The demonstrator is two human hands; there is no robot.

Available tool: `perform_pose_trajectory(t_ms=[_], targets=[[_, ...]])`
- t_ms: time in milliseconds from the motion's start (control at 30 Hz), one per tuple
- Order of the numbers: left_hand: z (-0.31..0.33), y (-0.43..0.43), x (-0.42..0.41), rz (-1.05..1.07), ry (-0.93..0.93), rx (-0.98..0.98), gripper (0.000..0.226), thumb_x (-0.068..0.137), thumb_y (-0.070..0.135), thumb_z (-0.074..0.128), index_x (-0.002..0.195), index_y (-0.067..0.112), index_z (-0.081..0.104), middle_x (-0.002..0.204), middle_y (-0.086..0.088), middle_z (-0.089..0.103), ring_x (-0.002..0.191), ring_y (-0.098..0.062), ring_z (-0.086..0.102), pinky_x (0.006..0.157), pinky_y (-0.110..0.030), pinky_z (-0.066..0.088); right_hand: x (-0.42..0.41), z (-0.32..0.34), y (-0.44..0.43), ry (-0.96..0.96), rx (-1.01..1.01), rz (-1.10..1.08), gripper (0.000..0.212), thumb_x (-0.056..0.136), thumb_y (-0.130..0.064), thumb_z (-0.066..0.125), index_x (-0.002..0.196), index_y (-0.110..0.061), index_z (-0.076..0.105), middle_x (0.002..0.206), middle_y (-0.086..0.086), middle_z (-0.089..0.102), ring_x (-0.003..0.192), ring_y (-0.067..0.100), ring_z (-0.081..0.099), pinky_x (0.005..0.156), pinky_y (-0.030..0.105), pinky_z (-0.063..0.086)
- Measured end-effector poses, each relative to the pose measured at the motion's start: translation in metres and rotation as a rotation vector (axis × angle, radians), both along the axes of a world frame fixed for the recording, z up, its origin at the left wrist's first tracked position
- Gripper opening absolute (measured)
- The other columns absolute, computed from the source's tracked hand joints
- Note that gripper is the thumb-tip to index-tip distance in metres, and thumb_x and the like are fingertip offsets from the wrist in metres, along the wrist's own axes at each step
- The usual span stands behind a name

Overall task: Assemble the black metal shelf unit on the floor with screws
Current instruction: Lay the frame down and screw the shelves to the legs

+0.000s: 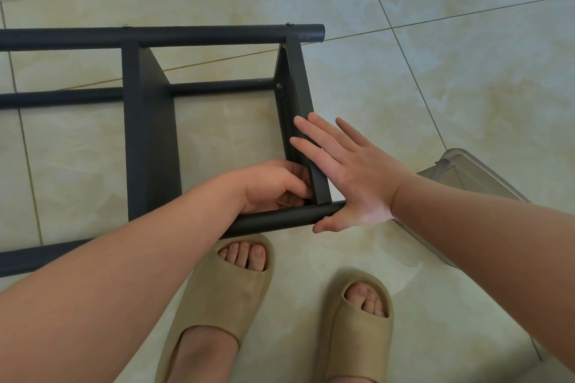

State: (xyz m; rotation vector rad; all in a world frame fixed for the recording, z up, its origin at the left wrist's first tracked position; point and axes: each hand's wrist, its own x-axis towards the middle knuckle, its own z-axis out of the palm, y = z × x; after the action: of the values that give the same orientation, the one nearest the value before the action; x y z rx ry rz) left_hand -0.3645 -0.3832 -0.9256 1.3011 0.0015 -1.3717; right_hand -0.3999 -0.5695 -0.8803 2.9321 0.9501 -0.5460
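Black metal shelf unit (149,134) lies on its side on the tiled floor (435,40), its end panel (298,87) caught between both hands. The right hand (348,171) lies flat on the panel's outer face, fingers straight and spread, with the thumb against the end of the near tube (280,221). Just across the panel, the left hand (273,186) is tucked into the inner corner where panel meets tube, fingers curled; whether they pinch anything I cannot tell. Beyond the right fingertips, a screw (279,85) sits in the panel's inner side. Below the hands are two beige slippers (227,289). A clear plastic container (460,168) sits behind the right wrist.
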Motion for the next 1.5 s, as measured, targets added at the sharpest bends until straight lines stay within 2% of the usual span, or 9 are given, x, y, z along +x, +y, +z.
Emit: perform_pose_trajectory(t_ms=[100, 233, 333, 500, 700, 867, 1000, 1267, 1500], targets=[[-0.0002, 0.0008, -0.0007, -0.027, 0.012, 0.012, 0.017, 0.093, -0.001, 0.053, 0.095, 0.005, 0.068, 0.085, -0.010, 0.071, 0.071, -0.019, 0.067, 0.069, -0.030, 0.052, -0.0001, -0.0006, 0.0000, -0.001, -0.002, -0.003, 0.129, 0.067, -0.095, 0.040, 0.162, -0.014, 0.005, 0.170, 0.007, -0.009, 0.156, 0.025, -0.014, 0.126, 0.054, 0.006], [-0.0013, 0.0016, -0.0022, -0.086, -0.038, 0.041, 0.012, 0.092, 0.001, 0.059, 0.088, 0.006, 0.070, 0.079, -0.011, 0.072, 0.072, -0.023, 0.067, 0.064, -0.027, 0.052, -0.0005, -0.0003, -0.0006, -0.005, 0.005, -0.002, 0.129, 0.068, -0.095, 0.040, 0.162, -0.014, 0.006, 0.170, 0.007, -0.008, 0.156, 0.025, -0.013, 0.126, 0.054, 0.006], [-0.0024, 0.0013, -0.0010, -0.057, -0.045, 0.030, 0.014, 0.090, -0.004, 0.060, 0.084, 0.006, 0.068, 0.068, -0.005, 0.067, 0.061, -0.016, 0.063, 0.059, -0.024, 0.050, -0.0001, -0.0002, 0.0000, -0.002, -0.004, -0.002, 0.129, 0.067, -0.096, 0.040, 0.162, -0.014, 0.005, 0.170, 0.007, -0.009, 0.156, 0.025, -0.013, 0.126, 0.053, 0.006], [-0.0037, 0.0017, 0.0008, -0.006, 0.004, -0.007, 0.016, 0.088, -0.008, 0.056, 0.095, 0.003, 0.066, 0.081, -0.010, 0.067, 0.071, -0.021, 0.063, 0.071, -0.031, 0.051, 0.0002, 0.0003, 0.0007, -0.002, -0.007, 0.001, 0.129, 0.068, -0.096, 0.039, 0.162, -0.014, 0.006, 0.170, 0.006, -0.010, 0.156, 0.025, -0.014, 0.126, 0.053, 0.006], [-0.0047, 0.0003, -0.0031, -0.088, -0.037, 0.042, 0.022, 0.076, 0.015, 0.067, 0.094, 0.003, 0.071, 0.087, -0.016, 0.071, 0.078, -0.027, 0.066, 0.072, -0.032, 0.053, -0.0001, -0.0003, 0.0006, 0.002, -0.001, -0.005, 0.130, 0.066, -0.095, 0.040, 0.162, -0.014, 0.006, 0.170, 0.007, -0.008, 0.156, 0.025, -0.014, 0.126, 0.053, 0.005], [-0.0066, 0.0001, -0.0011, -0.043, -0.044, 0.030, 0.006, 0.079, 0.002, 0.069, 0.084, 0.004, 0.070, 0.072, -0.009, 0.064, 0.065, -0.020, 0.059, 0.066, -0.029, 0.048, 0.0001, 0.0000, 0.0001, -0.002, -0.004, -0.005, 0.130, 0.067, -0.095, 0.041, 0.162, -0.013, 0.007, 0.170, 0.007, -0.009, 0.156, 0.024, -0.014, 0.126, 0.053, 0.006], [-0.0060, -0.0001, 0.0002, -0.011, -0.009, 0.006, 0.016, 0.088, -0.008, 0.057, 0.088, 0.005, 0.066, 0.073, -0.006, 0.065, 0.064, -0.017, 0.059, 0.067, -0.028, 0.048, 0.0000, 0.0000, 0.0005, -0.002, -0.004, -0.004, 0.129, 0.067, -0.096, 0.040, 0.162, -0.013, 0.008, 0.170, 0.007, -0.009, 0.156, 0.025, -0.014, 0.126, 0.053, 0.006], [-0.0069, 0.0004, -0.0024, -0.075, -0.050, 0.041, 0.014, 0.085, 0.010, 0.066, 0.096, 0.004, 0.071, 0.087, -0.015, 0.071, 0.080, -0.028, 0.066, 0.073, -0.034, 0.052, 0.0000, 0.0002, 0.0002, 0.000, -0.003, -0.006, 0.129, 0.067, -0.095, 0.041, 0.162, -0.014, 0.006, 0.170, 0.006, -0.009, 0.156, 0.024, -0.014, 0.126, 0.054, 0.006], [-0.0078, 0.0006, -0.0004, -0.027, -0.039, 0.015, 0.011, 0.085, -0.005, 0.063, 0.087, 0.005, 0.067, 0.071, -0.007, 0.063, 0.060, -0.016, 0.059, 0.063, -0.027, 0.048, 0.0000, 0.0003, 0.0004, 0.002, -0.003, -0.005, 0.130, 0.067, -0.095, 0.041, 0.162, -0.013, 0.007, 0.170, 0.007, -0.009, 0.156, 0.025, -0.013, 0.126, 0.053, 0.006]])
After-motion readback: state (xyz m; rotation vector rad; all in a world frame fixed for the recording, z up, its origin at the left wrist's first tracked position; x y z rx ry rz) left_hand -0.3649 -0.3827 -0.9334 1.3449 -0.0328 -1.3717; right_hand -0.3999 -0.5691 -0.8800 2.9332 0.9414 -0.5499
